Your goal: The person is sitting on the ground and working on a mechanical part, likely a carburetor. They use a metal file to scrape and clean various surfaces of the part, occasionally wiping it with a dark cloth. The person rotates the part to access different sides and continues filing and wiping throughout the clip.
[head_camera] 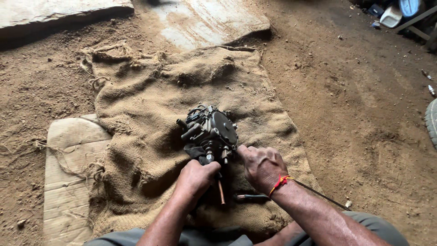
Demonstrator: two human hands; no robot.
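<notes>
A grimy grey metal engine part (pixel 210 130) with ports, hoses and a round dark cover sits on a burlap sack (pixel 150 95) on the dirt floor. My left hand (pixel 197 176) grips its lower end, where a dark rag is bunched; a thin copper-coloured rod (pixel 221 192) sticks out below that hand. My right hand (pixel 261 166), with a red thread at the wrist, is closed against the part's lower right side; what it pinches is hidden. A dark-handled tool (pixel 251 197) lies on the sack under my right wrist.
A flattened cardboard piece (pixel 68 182) lies at the left beside the sack. Stone slabs (pixel 205 20) sit at the top. A thin dark cable (pixel 323 195) runs right from my wrist. Clutter and a white container (pixel 390 16) are at the top right; a tyre edge (pixel 431 120) shows at the right.
</notes>
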